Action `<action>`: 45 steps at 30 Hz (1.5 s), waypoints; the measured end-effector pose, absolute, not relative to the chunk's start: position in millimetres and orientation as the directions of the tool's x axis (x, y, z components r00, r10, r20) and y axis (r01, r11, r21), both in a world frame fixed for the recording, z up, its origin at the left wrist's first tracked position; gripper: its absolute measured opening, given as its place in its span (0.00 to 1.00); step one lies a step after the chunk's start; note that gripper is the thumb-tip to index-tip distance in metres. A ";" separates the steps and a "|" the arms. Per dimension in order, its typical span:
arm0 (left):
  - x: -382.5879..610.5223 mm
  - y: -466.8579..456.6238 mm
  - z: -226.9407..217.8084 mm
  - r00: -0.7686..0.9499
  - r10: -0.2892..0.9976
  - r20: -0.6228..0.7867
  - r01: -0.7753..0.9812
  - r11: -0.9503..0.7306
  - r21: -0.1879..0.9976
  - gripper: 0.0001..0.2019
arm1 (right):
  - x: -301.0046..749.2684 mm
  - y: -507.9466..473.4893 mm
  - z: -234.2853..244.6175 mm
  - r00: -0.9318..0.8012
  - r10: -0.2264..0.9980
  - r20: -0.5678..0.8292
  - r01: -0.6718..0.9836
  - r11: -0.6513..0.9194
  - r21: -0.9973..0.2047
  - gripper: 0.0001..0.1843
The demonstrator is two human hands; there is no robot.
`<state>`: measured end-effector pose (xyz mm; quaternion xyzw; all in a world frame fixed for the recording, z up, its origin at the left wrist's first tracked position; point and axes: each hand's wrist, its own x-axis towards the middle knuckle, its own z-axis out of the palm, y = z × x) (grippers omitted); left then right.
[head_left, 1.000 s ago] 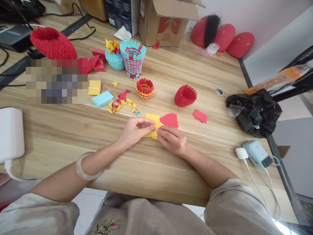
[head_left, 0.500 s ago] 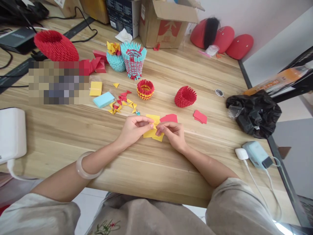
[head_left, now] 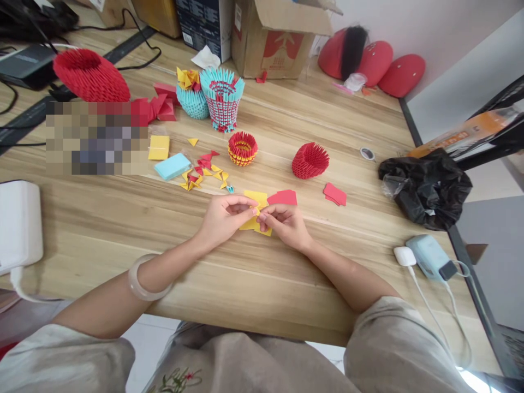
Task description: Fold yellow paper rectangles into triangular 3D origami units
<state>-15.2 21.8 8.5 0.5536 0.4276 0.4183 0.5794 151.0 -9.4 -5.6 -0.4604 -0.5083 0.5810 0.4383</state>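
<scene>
My left hand (head_left: 223, 218) pinches a small piece of yellow paper (head_left: 257, 212) between thumb and fingertips. From the other side my right hand (head_left: 289, 224) closes its thumb and fingers on the same piece; its folds are mostly hidden by the fingers. Beneath both hands lie flat yellow paper slips (head_left: 255, 195), and red paper slips (head_left: 283, 197) lie just beyond the right hand. Folded yellow and red paper triangles (head_left: 194, 179) are scattered to the left, near a stack of light blue paper (head_left: 172, 166) and a yellow stack (head_left: 159, 147).
Behind the papers stand a small red-and-yellow paper bowl (head_left: 243, 149), a red paper bowl (head_left: 310, 161) and a blue-and-red paper vase (head_left: 223, 101). A cardboard box (head_left: 270, 43) is at the back. To the right are a black plastic bag (head_left: 426, 188) and a charger with cables (head_left: 429, 256).
My right hand has shifted slightly left, and its fingertips now meet the yellow piece beside my left fingertips. My left hand stays almost in place.
</scene>
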 end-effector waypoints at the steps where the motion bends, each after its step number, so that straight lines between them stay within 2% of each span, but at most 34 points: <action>1: -15.1 21.6 9.5 0.280 0.959 -0.039 -0.020 0.046 0.999 0.08 | 152.1 -9.5 -6.2 -0.210 0.975 -0.075 -0.056 -0.089 -0.994 0.14; 5: -14.8 21.2 11.6 0.251 0.968 -0.024 -0.028 0.032 0.999 0.08 | 154.5 -9.7 -8.5 -0.248 0.968 -0.029 -0.119 -0.060 -0.991 0.15; 13: -13.8 18.9 6.8 0.287 0.958 0.027 0.018 -0.033 0.999 0.07 | 149.6 -9.6 -5.6 -0.168 0.982 -0.082 -0.064 -0.094 -0.994 0.14; 24: -15.8 17.2 5.0 0.311 0.949 0.060 0.008 -0.066 0.998 0.07 | 149.9 -6.4 -7.7 -0.112 0.992 -0.062 -0.153 -0.079 -0.985 0.11; 27: -18.4 20.7 6.7 0.334 0.942 0.027 -0.017 -0.022 1.000 0.11 | 150.1 -6.1 -10.2 -0.137 0.986 -0.092 -0.157 -0.113 -0.981 0.12; 34: -18.8 23.8 11.8 0.353 0.935 -0.042 0.033 0.032 0.999 0.15 | 149.0 -6.1 -7.7 -0.138 0.982 -0.127 -0.199 -0.153 -0.968 0.18; 38: -17.0 25.6 11.1 0.381 0.913 -0.145 -0.012 0.162 0.987 0.20 | 148.0 -7.7 -8.0 -0.091 0.991 -0.098 -0.226 -0.116 -0.967 0.19; 41: -17.1 27.1 10.8 0.434 0.882 -0.181 -0.007 0.204 0.979 0.16 | 147.8 -9.6 -10.4 -0.107 0.990 -0.092 -0.219 -0.114 -0.969 0.19; 43: -18.0 27.6 11.4 0.429 0.891 -0.148 -0.004 0.166 0.986 0.12 | 148.2 -10.7 -12.7 -0.115 0.991 -0.071 -0.188 -0.092 -0.978 0.16; 45: -18.7 27.2 12.3 0.427 0.898 -0.107 0.011 0.113 0.994 0.10 | 148.9 -11.2 -15.3 -0.072 0.997 0.004 -0.111 -0.004 -0.994 0.13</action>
